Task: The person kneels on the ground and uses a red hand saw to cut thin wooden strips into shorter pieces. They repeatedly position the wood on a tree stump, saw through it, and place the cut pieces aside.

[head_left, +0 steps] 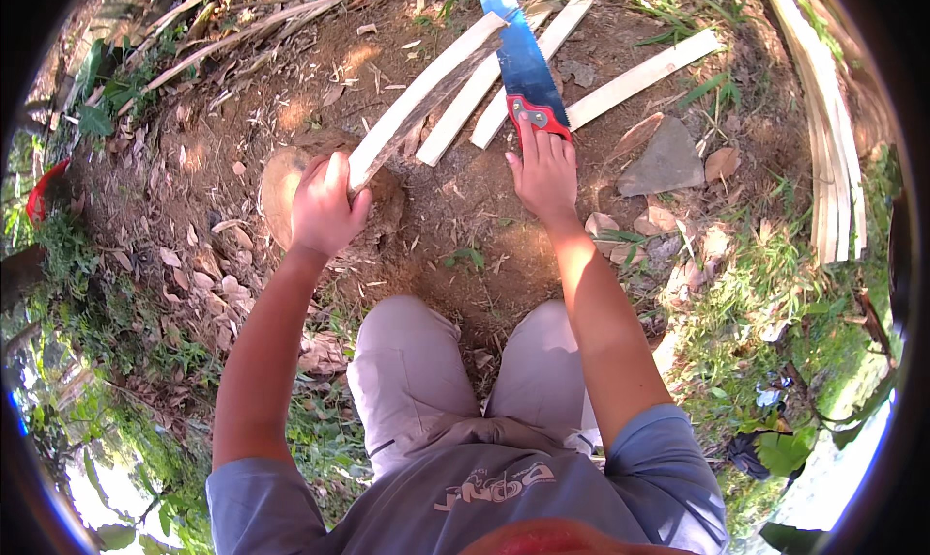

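Observation:
My left hand [329, 204] is closed round the near end of a pale wooden strip [426, 92], which slants away to the far right with rough bark along one side. Beneath that hand sits a round cut log [279, 189]. My right hand [545, 172] grips the red handle of a hand saw [526, 63], its fingers wrapped and partly hidden. The blue-looking blade points away from me, toothed edge to the right. In the picture, the held strip's far end meets the blade's left edge; whether they touch I cannot tell.
Several short cut strips [644, 77] lie on the soil under and beside the saw. A flat grey stone [666, 160] rests right of my right hand. At the far right is a bundle of long strips [831, 158]. Dry leaves [218, 289] and grass surround my knees.

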### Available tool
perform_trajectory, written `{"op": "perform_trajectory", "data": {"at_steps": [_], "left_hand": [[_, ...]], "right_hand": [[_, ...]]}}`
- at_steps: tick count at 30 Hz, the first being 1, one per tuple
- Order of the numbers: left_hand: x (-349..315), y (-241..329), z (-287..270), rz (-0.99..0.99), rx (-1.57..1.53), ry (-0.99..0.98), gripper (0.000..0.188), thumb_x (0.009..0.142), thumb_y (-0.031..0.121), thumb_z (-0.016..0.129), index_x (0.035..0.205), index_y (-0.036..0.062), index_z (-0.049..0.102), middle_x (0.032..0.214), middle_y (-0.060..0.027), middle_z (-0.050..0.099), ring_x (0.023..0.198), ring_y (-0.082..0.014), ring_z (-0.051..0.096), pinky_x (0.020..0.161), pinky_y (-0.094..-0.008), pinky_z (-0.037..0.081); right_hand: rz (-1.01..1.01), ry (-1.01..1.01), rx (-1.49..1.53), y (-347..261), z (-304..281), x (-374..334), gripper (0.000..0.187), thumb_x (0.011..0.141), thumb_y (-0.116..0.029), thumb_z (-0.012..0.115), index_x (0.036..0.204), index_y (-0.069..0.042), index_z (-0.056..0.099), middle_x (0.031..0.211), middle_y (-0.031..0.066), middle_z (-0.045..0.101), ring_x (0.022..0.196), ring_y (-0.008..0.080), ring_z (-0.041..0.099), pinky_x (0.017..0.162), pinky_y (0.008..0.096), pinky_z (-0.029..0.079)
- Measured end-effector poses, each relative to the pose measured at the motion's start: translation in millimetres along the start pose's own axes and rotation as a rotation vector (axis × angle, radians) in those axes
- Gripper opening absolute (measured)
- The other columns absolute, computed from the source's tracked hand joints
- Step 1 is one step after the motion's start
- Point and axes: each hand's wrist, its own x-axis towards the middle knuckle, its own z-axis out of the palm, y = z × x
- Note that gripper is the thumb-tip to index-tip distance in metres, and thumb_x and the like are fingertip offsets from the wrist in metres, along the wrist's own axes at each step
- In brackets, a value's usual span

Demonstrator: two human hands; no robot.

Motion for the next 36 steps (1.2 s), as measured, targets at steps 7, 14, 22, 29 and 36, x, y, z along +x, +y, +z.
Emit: {"op": "perform_trajectory", "data": {"at_steps": [7,14,22,29,36], "left_hand": [[-4,2,-1,-0.015,0.065,0.068,0.042,0.088,0.021,0.078,0.119,0.0004,0.056,0.100,-0.0240,0.072,0.105,-0.0436,0.070,0.103,-0.0503,0.056],[-6,6,2,-0.035,0.073,0.099,0.046,0.092,0.024,0.077,0.126,0.0038,0.055,0.109,-0.0239,0.073,0.112,-0.0432,0.069,0.099,-0.0528,0.057],[-14,11,0,-0.058,0.005,0.101,0.040,0.092,0.023,0.077,0.118,0.0053,0.054,0.103,-0.0215,0.072,0.105,-0.0440,0.071,0.091,-0.0548,0.058],[-14,7,-2,-0.104,0.015,0.070,0.039,0.091,0.024,0.078,0.116,0.0059,0.054,0.096,-0.0219,0.074,0.105,-0.0437,0.071,0.092,-0.0554,0.059],[-10,6,-1,-0.122,0.009,0.074,0.042,0.090,0.025,0.080,0.118,0.0060,0.055,0.098,-0.0219,0.074,0.107,-0.0440,0.070,0.093,-0.0550,0.058]], "right_hand": [[-0.043,0.218,0.011,3,-11,0,0.065,0.099,-0.050,0.072,0.147,-0.008,0.061,0.114,0.0077,0.068,0.108,0.0263,0.063,0.095,0.0450,0.047],[-0.124,0.145,0.008,2,-49,-10,0.061,0.096,-0.043,0.078,0.141,-0.005,0.062,0.124,0.0113,0.063,0.117,0.0323,0.058,0.102,0.0489,0.045],[-0.048,-0.545,0.592,17,-59,-202,0.048,0.101,-0.044,0.074,0.132,-0.006,0.074,0.129,0.0154,0.067,0.125,0.0352,0.059,0.110,0.0489,0.045],[0.164,-1.076,0.546,-9,-68,-189,0.066,0.105,-0.062,0.062,0.131,-0.002,0.074,0.126,0.0184,0.077,0.112,0.0348,0.072,0.100,0.0463,0.054],[0.225,-0.684,0.786,-53,-117,-112,0.051,0.104,-0.044,0.072,0.134,-0.002,0.071,0.110,0.0201,0.077,0.104,0.0375,0.075,0.094,0.0479,0.059]]}}
